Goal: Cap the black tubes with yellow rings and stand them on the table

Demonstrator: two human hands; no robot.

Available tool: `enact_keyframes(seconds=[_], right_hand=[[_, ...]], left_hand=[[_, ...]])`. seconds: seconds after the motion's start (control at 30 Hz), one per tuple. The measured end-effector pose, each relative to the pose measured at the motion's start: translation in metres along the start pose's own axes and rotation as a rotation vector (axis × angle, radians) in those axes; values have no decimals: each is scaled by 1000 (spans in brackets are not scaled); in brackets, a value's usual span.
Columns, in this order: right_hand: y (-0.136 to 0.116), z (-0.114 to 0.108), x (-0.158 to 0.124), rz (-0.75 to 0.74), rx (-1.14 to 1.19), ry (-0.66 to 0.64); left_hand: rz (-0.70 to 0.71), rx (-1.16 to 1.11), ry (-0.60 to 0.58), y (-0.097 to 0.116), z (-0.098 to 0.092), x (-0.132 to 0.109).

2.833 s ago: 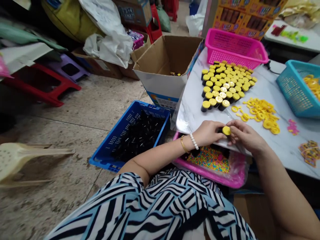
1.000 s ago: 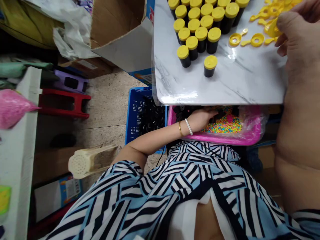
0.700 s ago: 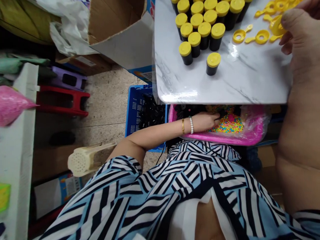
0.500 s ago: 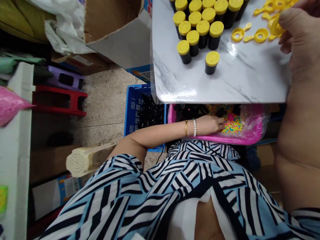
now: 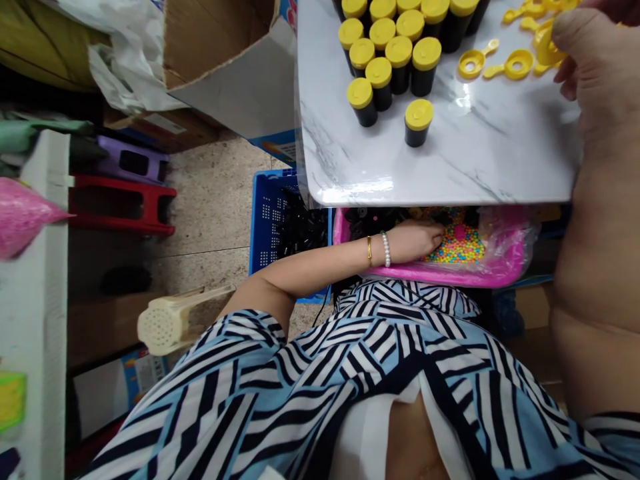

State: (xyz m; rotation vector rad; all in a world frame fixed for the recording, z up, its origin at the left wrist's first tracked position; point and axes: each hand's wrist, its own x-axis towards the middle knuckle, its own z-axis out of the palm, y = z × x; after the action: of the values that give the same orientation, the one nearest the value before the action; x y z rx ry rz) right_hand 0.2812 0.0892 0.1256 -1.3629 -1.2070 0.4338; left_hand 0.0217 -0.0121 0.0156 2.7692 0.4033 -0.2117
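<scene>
My left hand [image 5: 415, 241], with a pearl bracelet and a gold bangle at the wrist, reaches into a pink basin [image 5: 500, 275]. Its fingers curl down into small multicoloured round beads [image 5: 463, 248]; anything inside them is hidden. At the upper right, my right hand [image 5: 597, 63] rests over the table, thumb and fingers closed on a yellow plastic ring piece [image 5: 547, 48]. More yellow pieces with a ring and a tab [image 5: 519, 65] lie beside it. Black tubes with yellow caps [image 5: 362, 93] stand upright in a cluster, and one capped tube [image 5: 418, 122] stands apart.
The marbled white tabletop [image 5: 480, 160] overhangs the basin. Left of the basin, a blue crate [image 5: 265, 223] holds many black parts. An open cardboard box [image 5: 235, 87] stands beside the table. Stools, including a red one [image 5: 123, 203], and a white shelf [image 5: 45, 280] are farther left.
My left hand has shifted slightly left in the basin, and its fingers are more curled in. The right hand stays at the yellow pieces. The view has moved a little.
</scene>
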Motion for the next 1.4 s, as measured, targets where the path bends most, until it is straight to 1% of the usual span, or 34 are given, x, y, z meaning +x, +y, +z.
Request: enact_keyframes(seconds=[0.1, 0.17, 0.27, 0.37, 0.43, 0.53, 0.63, 0.7, 0.77, 0.87, 1.0, 1.1, 1.23, 1.33, 1.4], right_hand=[[3, -2, -1, -3, -68, -21], [5, -2, -1, -17, -60, -6], [9, -2, 1, -46, -12, -3], [12, -4, 3, -8, -3, -8], [11, -5, 3, 26, -21, -31], [5, -5, -1, 55, -63, -30], [0, -2, -4, 74, -118, 19], [-1, 0, -4, 67, -123, 23], [-2, 1, -4, 57, -110, 10], [-1, 1, -5, 56, -83, -1], [-4, 0, -7, 51, -121, -29], [-7, 0, -8, 43, -132, -45], [-12, 1, -9, 8, -118, -77], [-13, 2, -10, 25, -139, -67], [-13, 3, -10, 23, -140, -55]], left_hand=[[73, 43, 19, 11, 1, 5], [120, 13, 25, 12, 3, 5], [130, -157, 36, 4, 6, 1], [95, -421, 56, -11, 9, -4], [54, -543, 57, -19, 10, -8], [1, -631, 79, -24, 9, -11], [34, -684, 124, -23, 8, -14], [70, -687, 144, -22, 7, -15], [70, -658, 176, -20, 7, -16], [69, -624, 249, -18, 6, -20], [132, -652, 349, -16, 6, -28], [135, -635, 391, -14, 6, -31], [135, -542, 427, -16, 6, -31], [173, -446, 494, -18, 5, -30], [153, -393, 546, -17, 6, -29]])
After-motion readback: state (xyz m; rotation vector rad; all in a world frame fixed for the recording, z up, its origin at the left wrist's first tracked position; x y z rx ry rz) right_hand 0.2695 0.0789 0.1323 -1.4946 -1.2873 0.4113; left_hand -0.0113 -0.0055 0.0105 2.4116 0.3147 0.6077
